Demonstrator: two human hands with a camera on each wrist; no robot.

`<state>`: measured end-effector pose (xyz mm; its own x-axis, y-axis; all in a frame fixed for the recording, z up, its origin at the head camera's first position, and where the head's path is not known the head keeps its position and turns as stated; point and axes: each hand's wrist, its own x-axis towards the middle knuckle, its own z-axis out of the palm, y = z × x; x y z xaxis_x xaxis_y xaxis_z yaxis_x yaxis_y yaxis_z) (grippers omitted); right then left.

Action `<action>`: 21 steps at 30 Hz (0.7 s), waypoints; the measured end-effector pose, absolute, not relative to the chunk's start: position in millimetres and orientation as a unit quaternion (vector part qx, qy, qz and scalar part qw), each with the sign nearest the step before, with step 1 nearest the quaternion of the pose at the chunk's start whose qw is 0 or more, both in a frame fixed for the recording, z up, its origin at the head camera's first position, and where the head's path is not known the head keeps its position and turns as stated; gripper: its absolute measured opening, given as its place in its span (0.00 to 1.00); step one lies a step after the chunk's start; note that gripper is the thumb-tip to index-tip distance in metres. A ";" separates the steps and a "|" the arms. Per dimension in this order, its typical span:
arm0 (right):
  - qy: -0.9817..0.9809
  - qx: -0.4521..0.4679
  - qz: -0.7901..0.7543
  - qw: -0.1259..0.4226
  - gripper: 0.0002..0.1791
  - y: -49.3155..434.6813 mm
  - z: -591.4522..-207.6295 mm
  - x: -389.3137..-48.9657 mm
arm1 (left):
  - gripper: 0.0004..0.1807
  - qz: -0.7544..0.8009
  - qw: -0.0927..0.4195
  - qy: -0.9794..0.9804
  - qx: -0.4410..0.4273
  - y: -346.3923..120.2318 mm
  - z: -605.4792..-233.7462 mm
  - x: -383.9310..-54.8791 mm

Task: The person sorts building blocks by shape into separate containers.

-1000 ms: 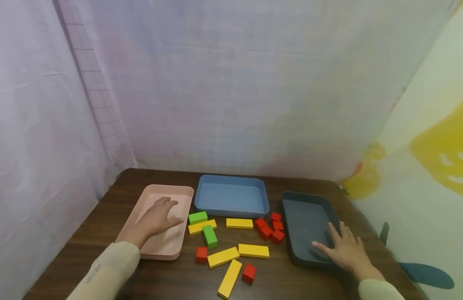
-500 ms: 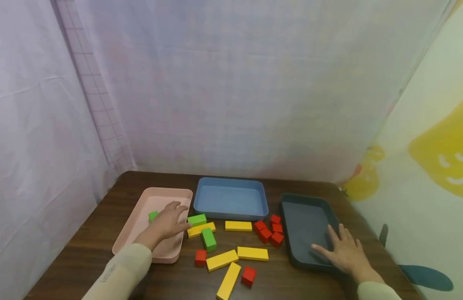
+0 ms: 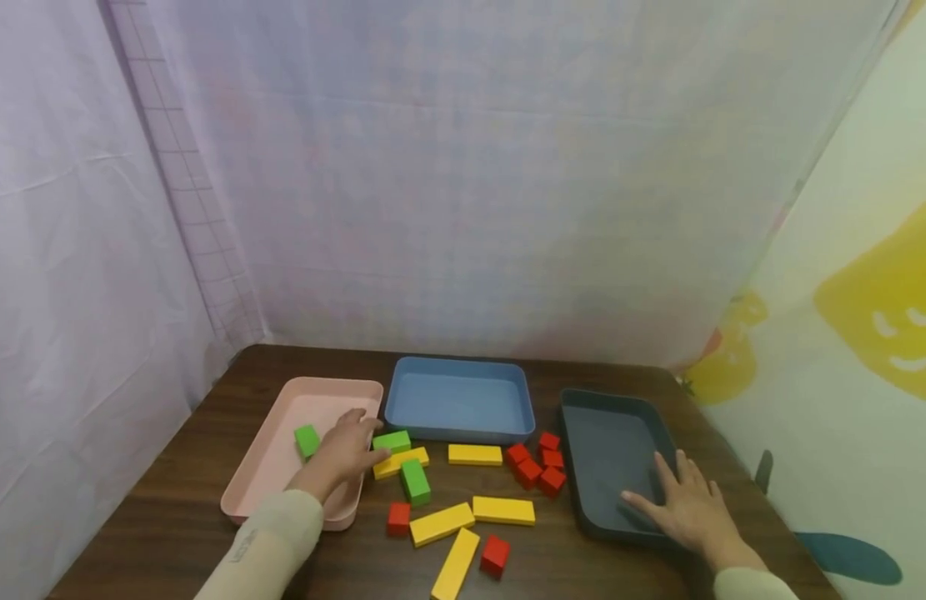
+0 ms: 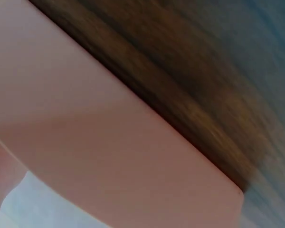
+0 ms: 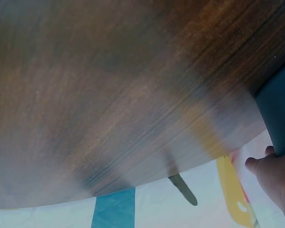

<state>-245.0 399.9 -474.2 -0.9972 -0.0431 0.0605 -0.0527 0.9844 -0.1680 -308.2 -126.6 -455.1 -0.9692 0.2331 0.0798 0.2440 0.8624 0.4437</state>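
My left hand [image 3: 341, 457] hovers over the right side of the pink tray [image 3: 241, 500], fingers spread and holding nothing. Its fingertips reach the tray's right rim, close to a green block [image 3: 391, 442] and a yellow block [image 3: 408, 460] on the table. Inside the pink tray, left of the hand, lies one green block [image 3: 307, 442]. Another green block [image 3: 415, 482] leans against the yellow one. On the other side, my right hand [image 3: 691, 508] lies with spread fingers over the right edge of the dark grey tray [image 3: 605, 467]. The left wrist view shows mostly the pink tray's wall [image 4: 109, 142].
A blue tray [image 3: 458, 404] stands at the back between the other two. Several red cubes [image 3: 528, 473] cluster beside the dark tray. Nearer the front lie yellow blocks [image 3: 503, 510] and two more red cubes [image 3: 495, 556]. A white curtain [image 3: 463, 183] hangs behind the table.
My left hand has moved right across the pink tray toward the blocks. A green block now shows in that tray where none was visible one second ago. My right hand stays put.
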 end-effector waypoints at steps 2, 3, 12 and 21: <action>-0.996 0.023 0.084 0.030 0.57 400.5 -475.5 -245.6 | 0.30 -0.232 0.012 -0.966 -0.117 -124.7 -456.8 -308.8; -0.996 0.023 0.083 0.031 0.57 400.8 -476.3 -246.0 | 0.29 -0.231 0.011 -0.966 -0.114 -124.0 -458.1 -309.2; -0.996 0.023 0.077 0.036 0.56 401.8 -478.7 -247.3 | 0.21 -0.239 0.018 -0.963 -0.121 -120.1 -463.2 -310.2; -0.996 0.023 0.083 0.031 0.56 401.5 -477.5 -246.1 | 0.18 -0.261 0.031 -0.957 -0.125 -119.7 -461.4 -310.1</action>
